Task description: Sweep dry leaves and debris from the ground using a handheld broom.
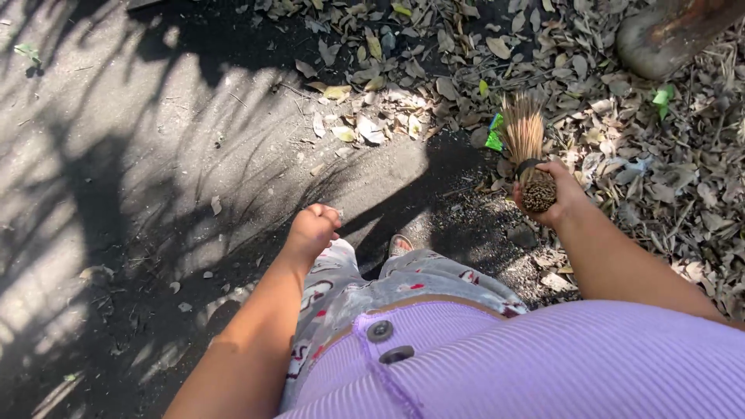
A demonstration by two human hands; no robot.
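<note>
My right hand [560, 195] grips a broom of thin bundled sticks [526, 147] near its bound top end. The bristles point down and away toward a heap of dry leaves [543, 70]. My left hand [312, 230] hangs in a loose fist over dark swept ground [155, 155] and holds nothing. My foot [400, 245] shows below, between the two hands.
Dry leaves cover the ground at the top and right. A green scrap [494, 133] lies beside the broom's bristles. A thick tree root or trunk [667, 31] sits at the upper right. Branch shadows fall across the bare ground on the left.
</note>
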